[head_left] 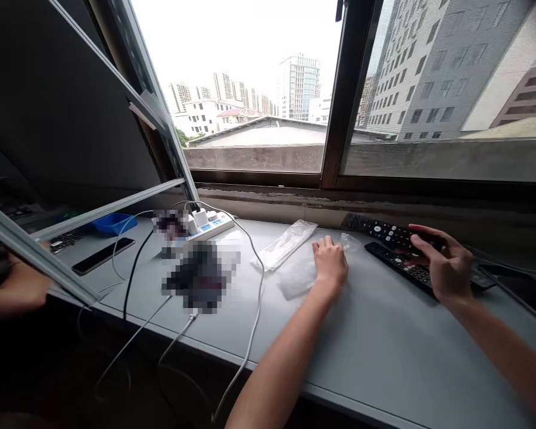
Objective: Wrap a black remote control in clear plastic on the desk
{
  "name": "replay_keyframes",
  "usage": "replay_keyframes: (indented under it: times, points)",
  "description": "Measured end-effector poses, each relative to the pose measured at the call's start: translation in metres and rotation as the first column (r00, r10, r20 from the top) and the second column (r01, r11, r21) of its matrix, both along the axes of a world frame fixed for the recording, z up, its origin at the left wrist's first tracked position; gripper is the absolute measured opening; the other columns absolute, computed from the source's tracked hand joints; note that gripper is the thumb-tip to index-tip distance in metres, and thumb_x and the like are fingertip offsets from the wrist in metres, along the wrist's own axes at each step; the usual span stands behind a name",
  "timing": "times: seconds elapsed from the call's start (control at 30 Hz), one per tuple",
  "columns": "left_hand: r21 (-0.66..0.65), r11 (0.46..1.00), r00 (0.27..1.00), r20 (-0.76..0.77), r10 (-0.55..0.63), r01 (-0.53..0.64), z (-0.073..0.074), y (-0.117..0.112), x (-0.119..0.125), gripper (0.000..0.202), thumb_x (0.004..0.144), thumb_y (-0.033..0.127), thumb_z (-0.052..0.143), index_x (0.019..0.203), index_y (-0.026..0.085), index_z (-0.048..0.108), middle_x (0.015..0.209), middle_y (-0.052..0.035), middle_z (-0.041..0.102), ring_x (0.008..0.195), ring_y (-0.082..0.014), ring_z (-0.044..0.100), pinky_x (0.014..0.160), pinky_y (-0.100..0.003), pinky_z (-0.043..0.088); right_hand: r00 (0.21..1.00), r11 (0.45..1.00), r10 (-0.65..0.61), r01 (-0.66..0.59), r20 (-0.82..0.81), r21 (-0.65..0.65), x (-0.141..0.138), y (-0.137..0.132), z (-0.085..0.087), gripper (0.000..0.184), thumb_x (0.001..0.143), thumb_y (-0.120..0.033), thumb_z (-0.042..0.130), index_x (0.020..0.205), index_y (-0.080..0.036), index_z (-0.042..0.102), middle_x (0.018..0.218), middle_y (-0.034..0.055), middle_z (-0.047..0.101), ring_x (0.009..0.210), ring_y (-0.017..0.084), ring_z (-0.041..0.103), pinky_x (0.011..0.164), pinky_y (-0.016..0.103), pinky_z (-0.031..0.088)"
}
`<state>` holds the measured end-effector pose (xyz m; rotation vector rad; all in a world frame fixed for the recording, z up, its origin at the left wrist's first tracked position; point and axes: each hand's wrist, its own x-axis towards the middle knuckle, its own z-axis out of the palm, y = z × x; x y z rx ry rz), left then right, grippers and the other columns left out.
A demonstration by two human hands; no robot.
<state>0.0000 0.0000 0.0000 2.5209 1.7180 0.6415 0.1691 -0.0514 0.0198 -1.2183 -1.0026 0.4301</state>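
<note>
Remote [386, 233] is sitting in right fingers [422, 245], apparently being handled; moving it's needing steady grip. Left fingers [328, 242], by plastic [296, 277]: can't tell.

Black remotes [386, 233] speckled with white buttons [377, 229] — pale grey worktop [375, 345], milky see-through plastic bag [290, 245], bright blue tray [115, 224], white power strip [226, 224] with blue sockets [205, 227] — dark brown window frame [336, 119].
</note>
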Motion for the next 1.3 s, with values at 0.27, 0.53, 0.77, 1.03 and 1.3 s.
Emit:
replay_keyframes:
  times: [0.27, 0.53, 0.77, 1.03, 1.3]
  points:
    - [0.092, 0.986, 0.989, 0.034, -0.145, 0.141, 0.002, 0.002, -0.001, 0.027, 0.080, 0.006, 0.038, 0.099, 0.018, 0.053, 0.096, -0.0047, 0.059, 0.089, -0.0182, 0.055, 0.091, -0.036, 0.031, 0.791, 0.959, -0.200, 0.035, 0.579, 0.283, 0.004, -0.007, 0.002, 0.021, 0.085, -0.023, 0.054, 0.097, -0.031, 0.069, 0.123, -0.0010, 0.057, 0.105, 0.022, 0.058, 0.088, 0.039, 0.051]
    - [0.075, 0.989, 0.989, 0.054, -0.135, 0.131, 0.004, 0.007, -0.006, 0.023, 0.078, 0.029, 0.058, 0.100, 0.020, 0.054, 0.103, -0.0052, 0.057, 0.098, -0.0225, 0.052, 0.086, -0.036, 0.035, 0.443, 0.831, -0.448, -0.114, 0.777, 0.544, 0.019, -0.006, -0.001, 0.046, 0.081, 0.003, 0.047, 0.099, -0.033, 0.069, 0.124, -0.0039, 0.057, 0.111, 0.019, 0.055, 0.090, 0.033, 0.050]
    - [0.172, 0.982, 0.988, 0.118, -0.099, 0.078, 0.014, 0.008, -0.009, 0.023, 0.080, 0.002, 0.045, 0.081, 0.021, 0.057, 0.100, -0.0006, 0.058, 0.090, -0.0164, 0.054, 0.085, -0.029, 0.037, 0.479, 0.781, -0.510, -0.090, 0.714, 0.618, 0.021, -0.007, 0.002, 0.045, 0.080, 0.004, 0.049, 0.096, -0.033, 0.070, 0.119, -0.0034, 0.060, 0.108, 0.020, 0.057, 0.089, 0.034, 0.050]
    - [0.232, 0.972, 0.982, 0.186, -0.014, -0.030, 0.012, 0.009, -0.012, 0.011, 0.085, 0.016, 0.049, 0.083, 0.022, 0.058, 0.105, 0.0006, 0.057, 0.079, -0.0157, 0.052, 0.076, -0.026, 0.041, 0.716, 0.850, -0.390, 0.037, 0.579, 0.526, 0.013, -0.006, 0.001, 0.023, 0.083, -0.014, 0.054, 0.084, -0.027, 0.072, 0.110, 0.0008, 0.065, 0.097, 0.021, 0.061, 0.083, 0.037, 0.053]
    - [0.209, 0.973, 0.985, 0.121, -0.126, 0.099, 0.012, 0.014, -0.017, 0.005, 0.083, 0.023, 0.057, 0.080, 0.022, 0.060, 0.104, 0.0015, 0.057, 0.072, -0.0140, 0.055, 0.062, -0.025, 0.039, 0.982, 0.974, -0.169, 0.179, -0.080, 0.139, 0.006, 0.000, 0.003, 0.034, 0.071, -0.042, 0.064, 0.097, -0.019, 0.063, 0.081, 0.0030, 0.060, 0.050, 0.012, 0.056, 0.035, 0.022, 0.044]
